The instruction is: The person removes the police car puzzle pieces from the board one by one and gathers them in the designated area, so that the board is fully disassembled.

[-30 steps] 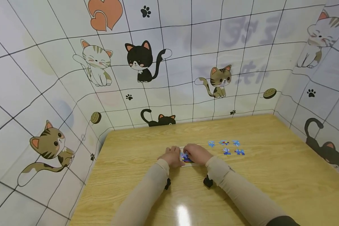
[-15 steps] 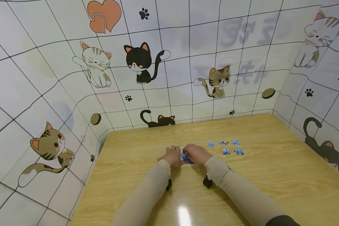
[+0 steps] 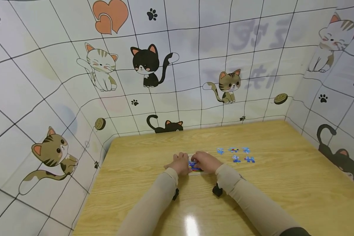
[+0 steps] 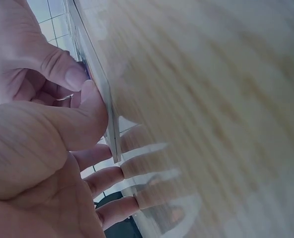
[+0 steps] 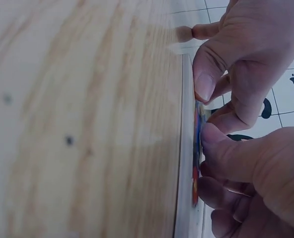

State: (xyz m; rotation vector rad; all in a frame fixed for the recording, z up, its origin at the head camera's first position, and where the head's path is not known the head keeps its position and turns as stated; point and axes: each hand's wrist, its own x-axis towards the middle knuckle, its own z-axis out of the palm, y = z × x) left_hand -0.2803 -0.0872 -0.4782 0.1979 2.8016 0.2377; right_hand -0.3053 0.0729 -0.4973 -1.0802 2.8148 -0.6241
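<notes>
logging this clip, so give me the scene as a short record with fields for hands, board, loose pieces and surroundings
left hand: at the left end of the board, fingers spread
right hand: over the board, fingertips on the puzzle; whether they pinch a single piece is hidden
board: flat, pale edge, blue and red puzzle on it, partly covered by the hands
loose pieces: five, mostly blue, right of the board; three in the far row, two nearer
table: light wood grain
wall: white, black grid lines, cartoon cats

The splayed left hand [image 3: 180,164] lies just beside the curled right hand [image 3: 206,162].
</notes>
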